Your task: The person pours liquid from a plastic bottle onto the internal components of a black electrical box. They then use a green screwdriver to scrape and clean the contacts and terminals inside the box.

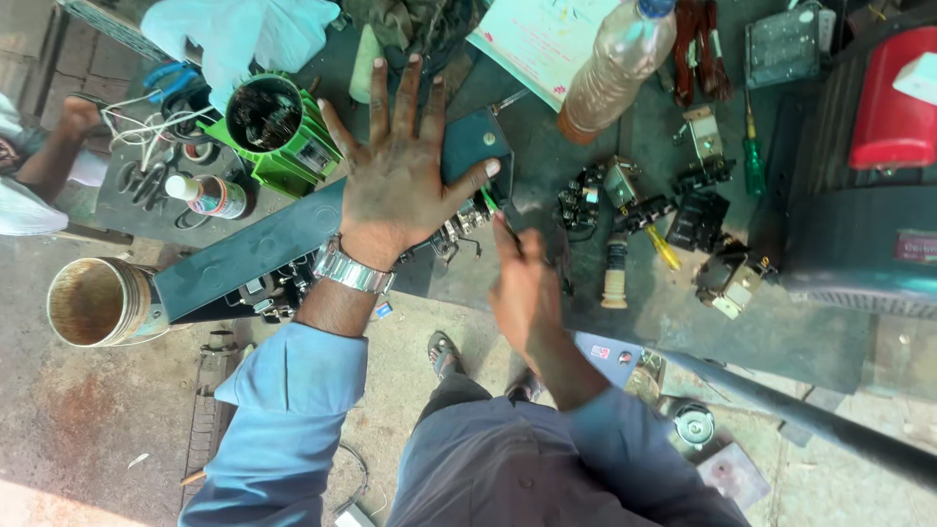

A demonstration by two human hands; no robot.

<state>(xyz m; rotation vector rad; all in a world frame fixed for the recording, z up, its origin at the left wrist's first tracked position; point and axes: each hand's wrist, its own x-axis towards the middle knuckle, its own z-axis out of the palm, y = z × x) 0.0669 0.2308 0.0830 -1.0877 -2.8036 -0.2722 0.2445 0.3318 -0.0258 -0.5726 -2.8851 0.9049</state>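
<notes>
Top-down view over a cluttered dark workbench (605,322). Left hand (395,181) open, fingers spread wide, palm pressed flat on a dark teal housing (473,146) at the centre of the bench; metal wristwatch (353,269) on the wrist, blue sleeve (293,390) below. Long dark panel (249,259) running from under that hand down toward the left edge, its far end beside an open metal cylinder (93,301). Right hand (522,283) closed around a green-handled screwdriver (491,203), blurred, tip directed at small wired parts (459,224) just under the left thumb, at the lower edge of the teal housing. Above and left of the left hand: green motor body (278,132) with a round dark opening, small white-capped bottle (207,195) close beside it, white plastic bag (244,29) further up. Right of the hands: plastic bottle with brownish contents (615,68) lying on printed paper (537,34), scattered black switch parts (625,200), yellow-handled tool (664,249), green-handled screwdriver near the red part (753,161), red-and-black machine (869,166) at the right edge. Sandalled foot (444,353) visible on the concrete floor (78,420) between the arms. Another person's bare arm (54,146) at the far left, well apart from the work.
</notes>
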